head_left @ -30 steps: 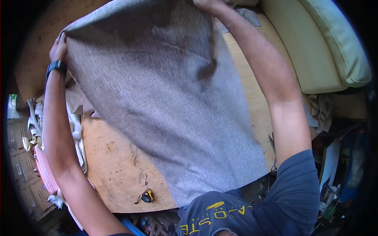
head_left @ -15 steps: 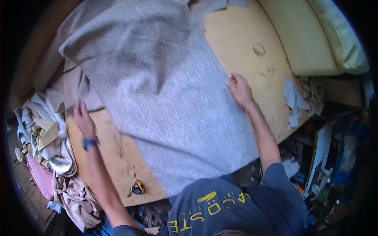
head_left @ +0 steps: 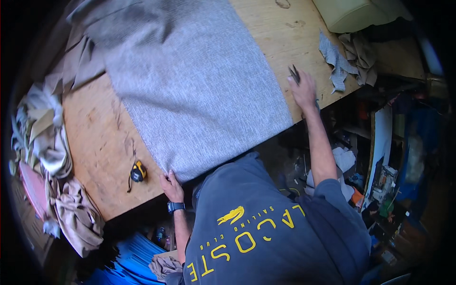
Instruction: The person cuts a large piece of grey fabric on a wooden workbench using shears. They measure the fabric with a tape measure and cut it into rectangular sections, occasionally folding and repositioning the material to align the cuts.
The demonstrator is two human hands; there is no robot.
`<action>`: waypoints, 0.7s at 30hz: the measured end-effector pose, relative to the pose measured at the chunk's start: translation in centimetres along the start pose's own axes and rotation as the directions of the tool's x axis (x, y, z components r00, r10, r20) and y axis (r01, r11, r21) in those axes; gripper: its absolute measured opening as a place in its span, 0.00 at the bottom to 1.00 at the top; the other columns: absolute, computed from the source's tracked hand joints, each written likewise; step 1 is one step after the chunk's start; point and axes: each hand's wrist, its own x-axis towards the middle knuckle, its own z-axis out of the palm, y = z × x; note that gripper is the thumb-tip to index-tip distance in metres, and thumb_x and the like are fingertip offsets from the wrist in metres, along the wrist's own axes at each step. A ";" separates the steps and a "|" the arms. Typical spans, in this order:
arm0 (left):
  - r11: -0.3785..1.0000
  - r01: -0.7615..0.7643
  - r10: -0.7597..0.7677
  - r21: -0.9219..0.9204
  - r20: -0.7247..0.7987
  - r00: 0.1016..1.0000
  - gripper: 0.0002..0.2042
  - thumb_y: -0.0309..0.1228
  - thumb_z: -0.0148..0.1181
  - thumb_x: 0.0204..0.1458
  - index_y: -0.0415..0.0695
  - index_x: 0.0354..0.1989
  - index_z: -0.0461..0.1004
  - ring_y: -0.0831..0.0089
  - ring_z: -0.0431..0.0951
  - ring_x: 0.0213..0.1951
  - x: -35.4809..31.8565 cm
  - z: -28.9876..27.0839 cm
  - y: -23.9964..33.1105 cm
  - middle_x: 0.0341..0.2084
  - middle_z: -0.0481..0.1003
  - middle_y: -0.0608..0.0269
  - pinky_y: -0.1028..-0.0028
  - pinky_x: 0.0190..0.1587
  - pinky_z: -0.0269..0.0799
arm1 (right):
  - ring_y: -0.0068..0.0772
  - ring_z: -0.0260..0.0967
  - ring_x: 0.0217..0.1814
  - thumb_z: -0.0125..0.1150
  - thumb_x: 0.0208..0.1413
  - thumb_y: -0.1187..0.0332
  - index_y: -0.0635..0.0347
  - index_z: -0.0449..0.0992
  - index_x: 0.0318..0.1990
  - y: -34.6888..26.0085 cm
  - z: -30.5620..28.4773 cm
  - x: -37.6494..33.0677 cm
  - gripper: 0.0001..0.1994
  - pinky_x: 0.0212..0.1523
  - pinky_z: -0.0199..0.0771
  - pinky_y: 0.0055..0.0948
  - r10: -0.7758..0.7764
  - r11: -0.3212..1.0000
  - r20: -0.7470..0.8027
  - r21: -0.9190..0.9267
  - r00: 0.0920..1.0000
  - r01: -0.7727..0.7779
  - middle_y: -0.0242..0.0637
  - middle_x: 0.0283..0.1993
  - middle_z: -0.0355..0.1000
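Note:
A length of woven grey fabric (head_left: 204,95) lies across the wooden table (head_left: 90,142), its near end reaching the table's front edge. At its near left corner, my left hand (head_left: 173,190) has thumb and fingers closed on the fabric edge. My right hand (head_left: 305,92) is over the bare wood just right of the fabric, closed round a pair of scissors (head_left: 295,75). The dark blades point away from me; my fingers hide most of the handles. A yellow and black tape measure (head_left: 137,172) sits on the wood left of my left hand.
Crumpled fabric and scraps (head_left: 52,152) heap at the table's left edge. Grey offcuts (head_left: 336,61) lie at the right, near a pale cushion (head_left: 351,14). A cluttered shelf area (head_left: 384,185) stands below right, and blue material (head_left: 137,259) lies below the front edge.
My left hand has come from the table's left side to the fabric's near corner and taken hold. My right hand has moved off the fabric and now holds scissors. The view has shifted nearer me.

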 end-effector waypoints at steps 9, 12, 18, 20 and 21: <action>0.891 0.030 -0.108 -0.454 -0.146 0.983 0.13 0.26 0.60 0.58 0.37 0.49 0.68 0.75 0.72 0.40 -8.7 1.4 -11.4 0.41 0.71 0.60 0.73 0.46 0.71 | 0.57 0.58 0.66 0.59 0.58 0.56 0.60 0.67 0.60 8.1 0.9 -13.4 0.27 0.64 0.59 0.51 0.004 0.982 -0.102 -0.189 0.995 -0.024 0.52 0.66 0.60; 0.853 0.099 -0.149 -0.512 -0.058 0.987 0.18 0.29 0.67 0.51 0.35 0.47 0.71 0.70 0.77 0.43 -8.2 4.2 -16.2 0.42 0.76 0.54 0.69 0.46 0.74 | 0.53 0.62 0.64 0.57 0.59 0.60 0.59 0.69 0.59 8.7 0.4 -13.9 0.22 0.62 0.63 0.46 0.117 0.990 0.014 -0.076 0.993 -0.115 0.48 0.60 0.66; 0.982 0.182 -0.147 -0.045 0.420 0.896 0.30 0.48 0.75 0.40 0.33 0.42 0.77 0.69 0.78 0.41 -1.9 4.7 -13.1 0.39 0.79 0.53 0.66 0.45 0.75 | 0.51 0.67 0.59 0.58 0.57 0.60 0.54 0.69 0.55 7.1 -1.4 -12.8 0.20 0.57 0.69 0.46 0.286 0.957 0.161 -0.104 0.945 -0.272 0.49 0.58 0.67; 0.978 0.174 -0.098 -0.113 0.488 0.867 0.31 0.50 0.75 0.40 0.33 0.41 0.78 0.70 0.78 0.41 -2.7 5.5 -12.0 0.39 0.80 0.55 0.67 0.45 0.74 | 0.52 0.70 0.55 0.60 0.54 0.58 0.54 0.68 0.52 6.2 -2.0 -12.2 0.20 0.52 0.71 0.48 0.302 0.952 0.166 -0.104 0.939 -0.287 0.49 0.53 0.71; 0.968 0.122 -0.008 -0.222 0.455 0.890 0.32 0.51 0.74 0.41 0.32 0.42 0.78 0.70 0.78 0.41 -3.4 6.3 -11.9 0.39 0.80 0.56 0.67 0.45 0.74 | 0.54 0.71 0.54 0.61 0.53 0.58 0.54 0.69 0.50 5.8 -2.7 -11.5 0.19 0.51 0.71 0.48 0.320 0.947 0.212 -0.115 0.924 -0.301 0.49 0.50 0.72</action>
